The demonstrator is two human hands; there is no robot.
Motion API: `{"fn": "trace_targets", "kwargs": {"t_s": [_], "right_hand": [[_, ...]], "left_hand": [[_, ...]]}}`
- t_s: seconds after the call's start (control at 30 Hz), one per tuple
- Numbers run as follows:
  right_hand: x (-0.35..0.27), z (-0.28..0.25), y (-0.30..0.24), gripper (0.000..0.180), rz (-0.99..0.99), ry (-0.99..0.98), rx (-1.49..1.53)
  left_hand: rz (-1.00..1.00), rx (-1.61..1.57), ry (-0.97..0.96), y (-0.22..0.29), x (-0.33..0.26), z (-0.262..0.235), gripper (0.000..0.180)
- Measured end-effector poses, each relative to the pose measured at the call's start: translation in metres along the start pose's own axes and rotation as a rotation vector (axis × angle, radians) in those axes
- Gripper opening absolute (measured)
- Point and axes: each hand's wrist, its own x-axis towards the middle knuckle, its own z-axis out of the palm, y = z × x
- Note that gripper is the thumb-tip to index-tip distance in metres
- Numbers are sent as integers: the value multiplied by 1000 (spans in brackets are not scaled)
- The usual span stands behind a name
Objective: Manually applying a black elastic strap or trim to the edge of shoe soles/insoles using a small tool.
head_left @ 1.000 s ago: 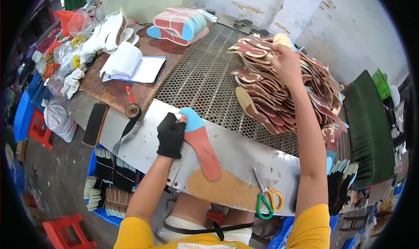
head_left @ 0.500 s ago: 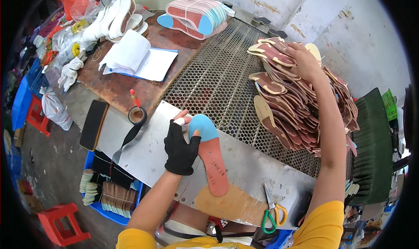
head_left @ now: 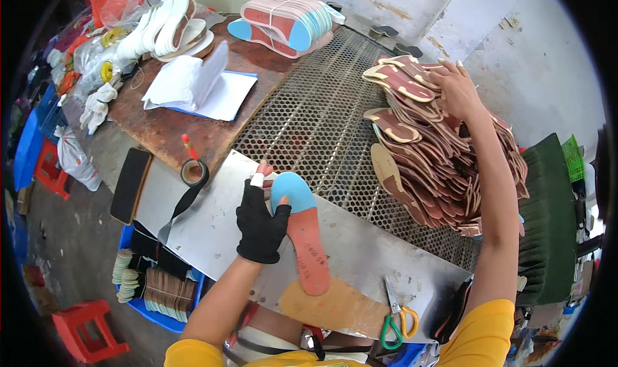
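Note:
My left hand (head_left: 264, 222), in a black fingerless glove with a white wrap on one fingertip, holds an insole (head_left: 308, 241) at its blue heel end. The thumb presses on top of the heel; the rest of the sole is salmon red with dark markings, pointing toward me. At the far right, my right hand (head_left: 456, 89) is bare, its fingers apart at the upper end of a big heap of brown and cream insoles (head_left: 431, 167). Nothing shows in its grasp. Under the held insole's lower end lies a tan sole-shaped patch (head_left: 335, 309) on the metal sheet (head_left: 367, 251).
Scissors (head_left: 394, 319) with green and yellow handles lie near the front edge. A tape roll (head_left: 194, 172), a dark block (head_left: 132, 185) and an open notepad (head_left: 225, 96) are leftward. Bundled insoles (head_left: 280, 19) stand behind the mesh surface (head_left: 309, 103). A blue crate (head_left: 164, 319) stands below.
My right hand has shifted slightly up and its fingers have lifted and spread at the heap. A cream insole beside it no longer shows. My left hand keeps its hold on the blue-heeled insole.

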Motion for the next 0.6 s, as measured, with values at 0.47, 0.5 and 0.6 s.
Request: {"fn": "trace_targets", "kwargs": {"t_s": [0.47,0.5,0.6], "right_hand": [[47,-5,-4,26,499,503,420],[40,-12,-3,33,526,549,423],[25,-32,13,36,604,687,780]], "left_hand": [[63,137,-14,2,-2,-1,68],[63,137,-15,3,-2,-1,67],[61,143,-16,4,-5,-2,63]]}}
